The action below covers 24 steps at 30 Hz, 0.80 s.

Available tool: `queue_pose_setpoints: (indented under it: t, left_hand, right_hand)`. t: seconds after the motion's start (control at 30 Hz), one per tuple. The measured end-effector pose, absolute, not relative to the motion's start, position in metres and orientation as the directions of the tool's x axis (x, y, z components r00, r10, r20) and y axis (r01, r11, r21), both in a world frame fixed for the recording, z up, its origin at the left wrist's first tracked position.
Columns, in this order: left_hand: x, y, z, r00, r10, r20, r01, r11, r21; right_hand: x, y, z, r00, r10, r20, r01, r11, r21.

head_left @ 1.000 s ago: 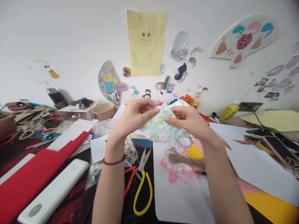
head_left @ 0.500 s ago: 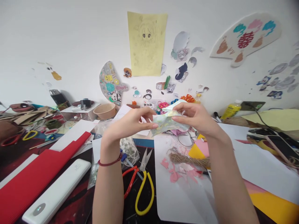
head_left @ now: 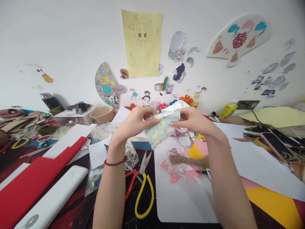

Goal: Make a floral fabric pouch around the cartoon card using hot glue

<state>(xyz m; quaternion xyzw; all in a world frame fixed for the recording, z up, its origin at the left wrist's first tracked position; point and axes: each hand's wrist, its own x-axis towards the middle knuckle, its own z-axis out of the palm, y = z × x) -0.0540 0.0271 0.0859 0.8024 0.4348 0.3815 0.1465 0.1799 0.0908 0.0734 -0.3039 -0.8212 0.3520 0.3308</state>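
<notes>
Between both hands, above the worktable, is a thin pale blue-green sheet with yellow blotches (head_left: 160,131); whether it is paper, cloth or film I cannot tell. My left hand (head_left: 140,121) pinches its left upper edge between thumb and fingers. On the other side my right hand (head_left: 196,122) grips the right upper edge, thumb in front. A whitish flap (head_left: 177,106) stands up behind, partly hidden by the fingers. Below lie scissors with one red and one yellow handle (head_left: 144,190), blades apart. Brown twine (head_left: 188,160) and pink paper scraps (head_left: 175,175) rest on a white sheet (head_left: 186,203).
To the left lie a red folded strip (head_left: 43,171) and a long white device (head_left: 56,197). A tan bowl (head_left: 102,114) stands near the wall. On the right are a phone (head_left: 277,144), yellow-orange paper (head_left: 274,203) and a yellow bottle (head_left: 228,109).
The patterned sheet now hangs lower and shows more of its front face. Both hands still pinch it, and my right hand's fingers are more closed. The camera view has shifted slightly right.
</notes>
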Motion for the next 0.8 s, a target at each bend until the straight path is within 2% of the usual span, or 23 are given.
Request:
queue_pose_setpoints:
  t: [0.07, 0.13, 0.23, 0.4, 0.53, 0.8]
  left_hand:
    - [-0.057, 0.028, 0.085, 0.42, 0.82, 0.388, 0.599, -0.572, 0.56]
    - [-0.055, 0.029, 0.084, 0.461, 0.815, 0.351, 0.572, -0.576, 0.584]
    - [-0.048, 0.031, 0.082, 0.395, 0.816, 0.421, 0.515, -0.577, 0.635]
    - [-0.046, 0.034, 0.081, 0.268, 0.808, 0.525, 0.473, -0.585, 0.659]
    - [-0.055, 0.031, 0.083, 0.221, 0.821, 0.526, 0.472, -0.562, 0.679]
    - [-0.062, 0.026, 0.084, 0.135, 0.809, 0.572, 0.542, -0.544, 0.641]
  right_hand:
    - [0.178, 0.088, 0.075, -0.565, 0.743, 0.357, 0.239, 0.562, -0.791]
    - [0.175, 0.085, 0.076, -0.556, 0.73, 0.398, 0.213, 0.588, -0.781]
    - [0.169, 0.082, 0.076, -0.575, 0.707, 0.411, 0.179, 0.599, -0.78]
    - [0.171, 0.087, 0.073, -0.529, 0.764, 0.37, 0.094, 0.486, -0.869]
    - [0.179, 0.092, 0.073, -0.503, 0.785, 0.361, 0.084, 0.46, -0.884]
    - [0.179, 0.087, 0.076, -0.427, 0.765, 0.482, 0.065, 0.558, -0.828]
